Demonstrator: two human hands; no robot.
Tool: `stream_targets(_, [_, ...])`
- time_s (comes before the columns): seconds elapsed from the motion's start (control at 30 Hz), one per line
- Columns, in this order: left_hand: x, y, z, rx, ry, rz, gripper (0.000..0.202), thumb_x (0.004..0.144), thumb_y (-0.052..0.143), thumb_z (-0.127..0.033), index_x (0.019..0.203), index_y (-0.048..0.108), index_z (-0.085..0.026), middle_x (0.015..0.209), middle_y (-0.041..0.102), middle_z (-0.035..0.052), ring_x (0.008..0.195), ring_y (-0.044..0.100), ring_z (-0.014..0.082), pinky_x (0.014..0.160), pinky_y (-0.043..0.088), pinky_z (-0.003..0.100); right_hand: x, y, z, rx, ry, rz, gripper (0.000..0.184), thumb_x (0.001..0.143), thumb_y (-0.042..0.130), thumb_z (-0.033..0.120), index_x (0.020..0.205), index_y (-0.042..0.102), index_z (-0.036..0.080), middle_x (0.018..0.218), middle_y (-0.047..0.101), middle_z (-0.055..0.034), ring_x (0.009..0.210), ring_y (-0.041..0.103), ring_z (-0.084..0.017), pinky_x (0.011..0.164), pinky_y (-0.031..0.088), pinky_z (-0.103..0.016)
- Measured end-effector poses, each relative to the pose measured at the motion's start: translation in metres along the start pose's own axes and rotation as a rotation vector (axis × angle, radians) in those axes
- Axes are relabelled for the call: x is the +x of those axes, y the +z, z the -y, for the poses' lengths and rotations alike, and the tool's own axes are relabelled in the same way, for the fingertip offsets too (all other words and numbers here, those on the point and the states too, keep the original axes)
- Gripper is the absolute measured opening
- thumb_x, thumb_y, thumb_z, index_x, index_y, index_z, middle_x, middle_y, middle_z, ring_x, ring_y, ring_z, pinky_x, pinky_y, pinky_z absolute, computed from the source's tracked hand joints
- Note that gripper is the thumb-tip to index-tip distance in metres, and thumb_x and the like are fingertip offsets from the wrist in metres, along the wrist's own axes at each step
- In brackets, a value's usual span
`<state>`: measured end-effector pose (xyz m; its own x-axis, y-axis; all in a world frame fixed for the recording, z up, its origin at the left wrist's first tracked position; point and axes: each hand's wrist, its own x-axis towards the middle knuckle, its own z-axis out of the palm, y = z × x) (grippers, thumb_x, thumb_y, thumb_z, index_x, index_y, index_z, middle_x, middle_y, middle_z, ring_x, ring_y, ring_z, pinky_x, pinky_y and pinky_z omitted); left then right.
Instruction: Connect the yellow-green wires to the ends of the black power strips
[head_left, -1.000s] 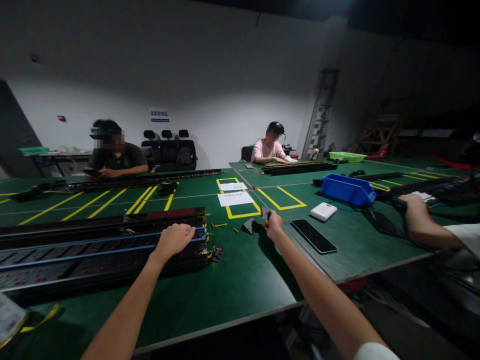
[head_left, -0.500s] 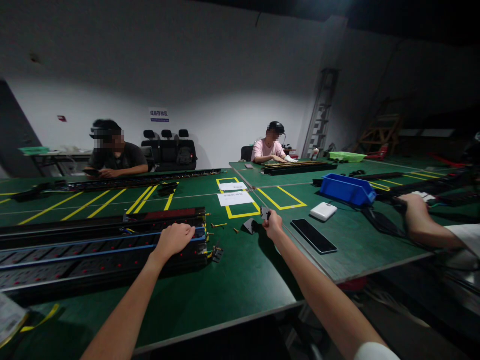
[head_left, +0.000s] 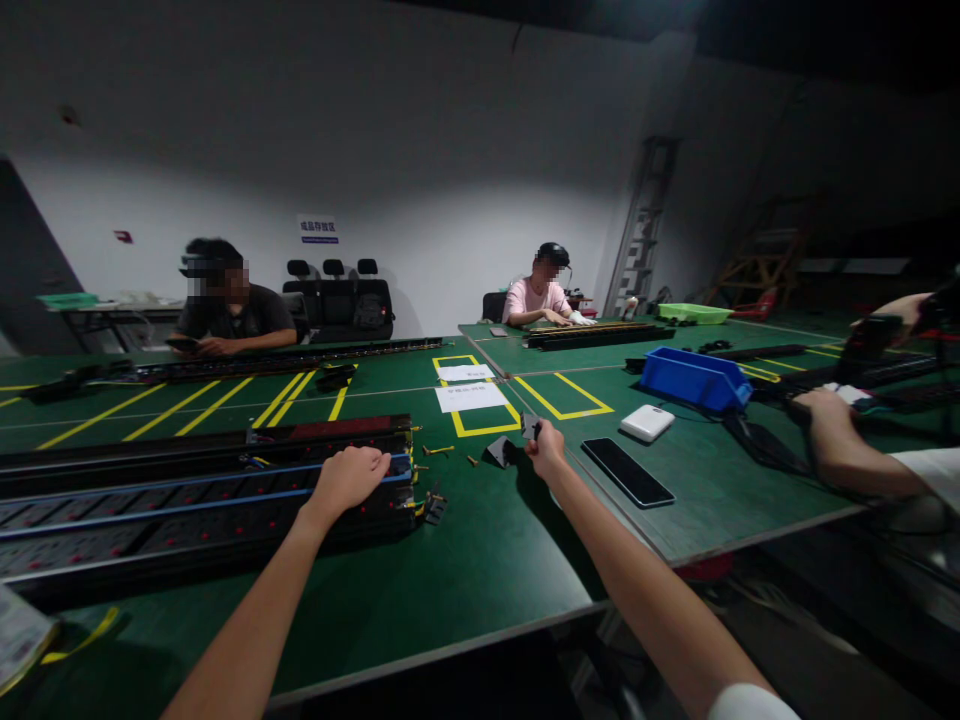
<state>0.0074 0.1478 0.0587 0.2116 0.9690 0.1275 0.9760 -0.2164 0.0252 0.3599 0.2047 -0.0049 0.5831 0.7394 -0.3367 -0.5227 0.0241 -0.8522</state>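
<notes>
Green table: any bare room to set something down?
Bare: between left forearm and right forearm, toward the near edge; right of the phone, below the blue bin. Crowded: black strips under the left hand, small parts beside the right hand.

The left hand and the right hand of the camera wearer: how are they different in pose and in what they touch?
The left hand rests on the long black strips, while the right hand holds a small grey piece. The left hand lies back upward; the right hand is closed around its piece. Both are bare and reach out over the green table.
</notes>
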Motion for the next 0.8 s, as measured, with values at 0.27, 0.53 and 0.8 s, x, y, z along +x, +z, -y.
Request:
stream_targets(0.27, [-0.0004, -0.0004, 0.0001, -0.008, 0.009, -0.003, 0.055, 0.100, 0.030, -0.050, 0.092, 0.077, -0.024, 0.096, 0.078, 0.0108, 0.095, 0.073, 0.0314, 0.084, 0.055, 0.042, -0.0002, -0.0009, -0.0005, -0.013, -0.006, 0.012, 0.017, 0.089, 0.051, 0.027, 0.073, 0.047, 0.022, 0.042, 0.042, 0.0090, 0.030, 0.033, -0.007, 0.034, 0.027, -0.017])
stream_targets(0.53, [0.0002, 0.0011, 0.0013, -0.025, 0.001, -0.001, 0.055, 0.100, 0.031, -0.052, 0.091, 0.077, -0.023, 0.096, 0.078, 0.0111, 0.094, 0.073, 0.0291, 0.087, 0.054, 0.039, -0.0010, -0.0007, -0.0008, -0.022, -0.014, 0.009, 0.016, 0.088, 0.055, 0.029, 0.076, 0.049, 0.022, 0.042, 0.042, 0.0096, 0.031, 0.034, -0.007, 0.033, 0.027, -0.017])
stream_targets(0.8, [-0.0004, 0.0011, 0.0007, -0.029, -0.001, -0.007, 0.053, 0.100, 0.033, -0.050, 0.088, 0.077, -0.023, 0.095, 0.078, 0.0111, 0.093, 0.073, 0.0291, 0.085, 0.053, 0.039, 0.0007, -0.0016, -0.0011, -0.042, -0.032, 0.018, 0.015, 0.086, 0.059, 0.032, 0.078, 0.050, 0.022, 0.043, 0.040, 0.0102, 0.031, 0.035, -0.008, 0.033, 0.027, -0.018])
